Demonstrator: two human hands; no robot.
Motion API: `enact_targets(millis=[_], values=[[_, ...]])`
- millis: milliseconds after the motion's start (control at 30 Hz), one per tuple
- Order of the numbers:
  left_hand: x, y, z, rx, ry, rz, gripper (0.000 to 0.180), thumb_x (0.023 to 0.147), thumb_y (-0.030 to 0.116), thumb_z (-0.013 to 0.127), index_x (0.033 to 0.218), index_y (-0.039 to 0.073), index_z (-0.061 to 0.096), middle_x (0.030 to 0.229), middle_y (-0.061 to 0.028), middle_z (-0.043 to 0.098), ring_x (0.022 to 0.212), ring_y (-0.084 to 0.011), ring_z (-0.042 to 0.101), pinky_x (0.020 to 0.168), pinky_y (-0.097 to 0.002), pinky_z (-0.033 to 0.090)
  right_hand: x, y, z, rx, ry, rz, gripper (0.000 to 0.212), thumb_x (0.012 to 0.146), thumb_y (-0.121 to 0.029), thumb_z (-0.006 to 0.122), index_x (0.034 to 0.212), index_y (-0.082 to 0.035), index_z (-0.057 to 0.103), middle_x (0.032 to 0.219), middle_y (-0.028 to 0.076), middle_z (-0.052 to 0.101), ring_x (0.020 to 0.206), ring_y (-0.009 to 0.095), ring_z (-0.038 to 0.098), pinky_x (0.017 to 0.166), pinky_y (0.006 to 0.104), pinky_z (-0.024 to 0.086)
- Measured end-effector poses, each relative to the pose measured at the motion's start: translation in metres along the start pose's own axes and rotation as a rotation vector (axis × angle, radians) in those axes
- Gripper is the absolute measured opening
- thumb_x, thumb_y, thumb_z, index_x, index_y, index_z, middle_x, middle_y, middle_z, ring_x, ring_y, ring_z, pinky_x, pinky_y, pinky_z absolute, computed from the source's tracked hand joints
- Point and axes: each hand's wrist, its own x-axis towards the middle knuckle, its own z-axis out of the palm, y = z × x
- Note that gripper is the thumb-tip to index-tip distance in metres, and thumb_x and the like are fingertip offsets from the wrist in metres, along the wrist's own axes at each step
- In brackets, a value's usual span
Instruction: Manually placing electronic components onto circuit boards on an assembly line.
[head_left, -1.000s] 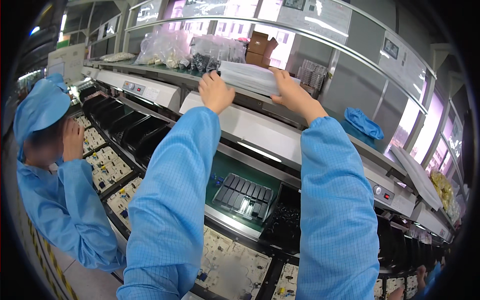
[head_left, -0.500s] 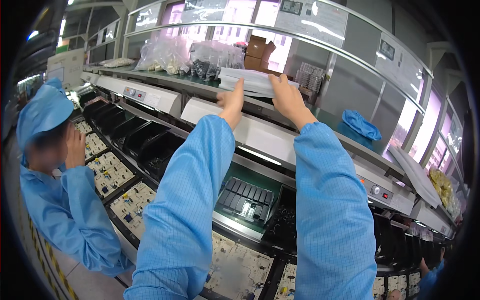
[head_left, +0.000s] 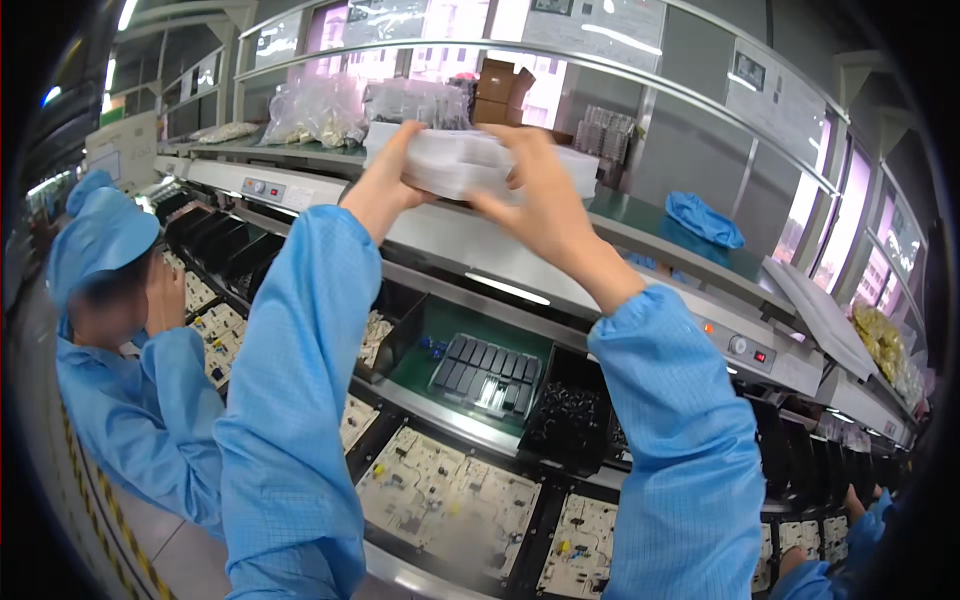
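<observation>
Above the shelf's front edge, both my hands hold a white layered stack [head_left: 455, 160], blurred by motion; whether its layers are sheets or thin trays I cannot tell. My left hand [head_left: 388, 182] grips its left end, with the thumb on the near side. My right hand [head_left: 535, 190] closes on its right part, fingers over the top and thumb below. More white material [head_left: 575, 172] shows just behind my right hand, on the shelf. Under my arms, on the green bench, lies a clear tray of dark rectangular parts [head_left: 488, 372].
Clear bags of parts [head_left: 318, 110], cardboard boxes [head_left: 500, 92] and a blue cloth cap [head_left: 705, 220] sit on the shelf [head_left: 640, 225]. Black bins [head_left: 565, 415] and circuit boards [head_left: 450, 495] line the bench. A co-worker in blue [head_left: 135, 400] is at left; another's hands show at lower right.
My hands have closed round the white stack, and it now looks lifted nearer to me. The view has shifted, uncovering more of the bench and boards between my arms.
</observation>
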Motion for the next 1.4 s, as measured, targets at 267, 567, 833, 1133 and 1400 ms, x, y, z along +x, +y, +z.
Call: enact_targets(millis=[267,567,833,1133,1400], values=[[-0.025,0.013,0.012,0.089,0.049,0.020,0.040,0.073,0.018,0.062,0.107,0.005,0.047,0.108,-0.0092,0.051,0.101,-0.0266,0.052,0.086,-0.0491,0.042,-0.044,0.093,0.039,1.938,0.430,1.439,0.077,0.077,-0.056,0.053,0.123,0.002,0.031,0.125,0.022,0.032,0.114,0.030,0.039,0.098,0.0470,0.032],[-0.039,0.036,-0.018,0.191,0.079,0.015,0.044,0.074,0.024,0.060,0.111,0.004,0.046,0.107,-0.0117,0.053,0.099,-0.0279,0.054,0.088,-0.0469,0.042,0.002,0.057,0.023,1.852,0.348,1.300,0.064,0.081,-0.048,0.052,0.126,-0.006,0.033,0.127,0.015,0.035,0.115,0.030,0.038,0.096,0.0455,0.033],[-0.056,0.052,-0.037,0.310,0.090,-0.013,0.042,0.072,0.027,0.057,0.108,0.007,0.048,0.104,-0.0113,0.054,0.094,-0.0291,0.054,0.086,-0.0501,0.040,-0.017,0.069,0.030,1.895,0.394,1.074,0.069,0.081,-0.057,0.044,0.128,-0.007,0.032,0.131,0.015,0.033,0.119,0.031,0.035,0.096,0.0498,0.031],[-0.077,0.053,-0.043,0.317,0.046,-0.042,0.043,0.071,0.023,0.057,0.108,0.004,0.048,0.101,-0.0127,0.055,0.093,-0.0292,0.055,0.086,-0.0468,0.041,0.004,0.062,0.025,1.655,0.310,1.366,0.058,0.072,-0.033,0.069,0.118,-0.007,0.042,0.121,0.012,0.045,0.110,0.030,0.044,0.091,0.0514,0.035],[-0.092,0.040,-0.028,0.396,0.029,0.099,0.046,0.070,0.017,0.059,0.110,0.002,0.043,0.104,-0.0138,0.052,0.094,-0.0282,0.054,0.082,-0.0459,0.044,0.007,0.054,0.022,1.568,0.286,1.461,0.054,0.068,-0.019,0.072,0.113,-0.010,0.045,0.112,0.010,0.051,0.105,0.030,0.048,0.088,0.0515,0.038]])
